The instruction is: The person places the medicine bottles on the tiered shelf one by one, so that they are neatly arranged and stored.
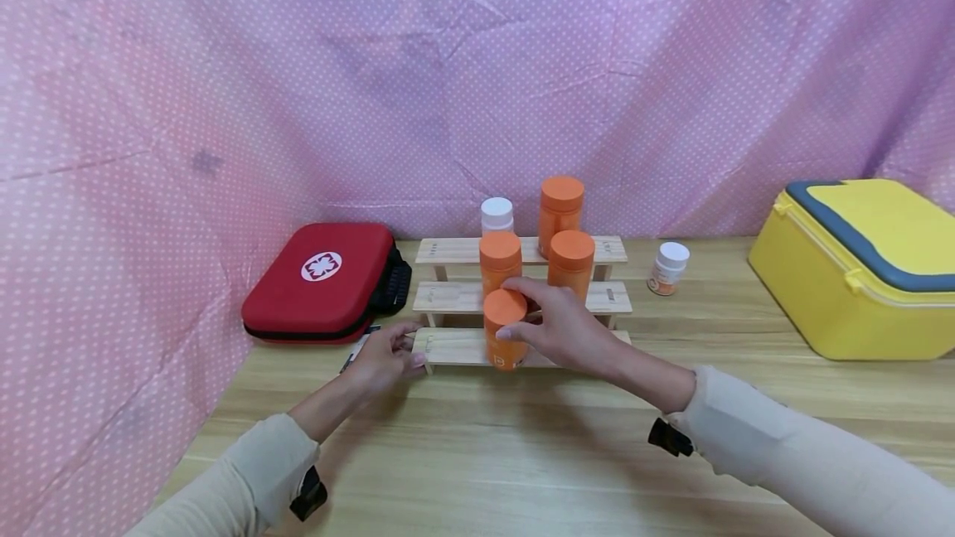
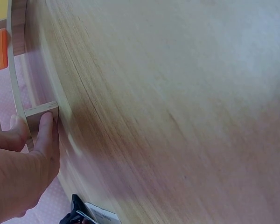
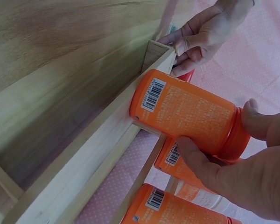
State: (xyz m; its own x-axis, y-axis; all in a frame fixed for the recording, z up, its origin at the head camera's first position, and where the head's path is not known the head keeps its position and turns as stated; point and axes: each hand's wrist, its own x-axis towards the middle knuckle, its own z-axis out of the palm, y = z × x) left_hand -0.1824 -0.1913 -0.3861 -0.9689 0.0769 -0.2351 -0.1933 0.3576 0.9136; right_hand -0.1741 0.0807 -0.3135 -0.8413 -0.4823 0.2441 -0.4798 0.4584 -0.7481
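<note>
A three-tier wooden rack stands on the table, and my left hand grips the left end of its lowest tier. The thumb lies on the board and a finger presses the end leg. On that same tier an orange bottle stands upright, its barcode label showing in the right wrist view. My right hand holds it near the orange cap between thumb and fingers. Two more orange bottles are on the middle tier, the left one right behind the held one and the other behind my right hand.
On the top tier are a white-capped bottle and an orange bottle. A small white bottle stands right of the rack. A red first-aid case lies at left, a yellow box at right. A pink dotted cloth hangs behind.
</note>
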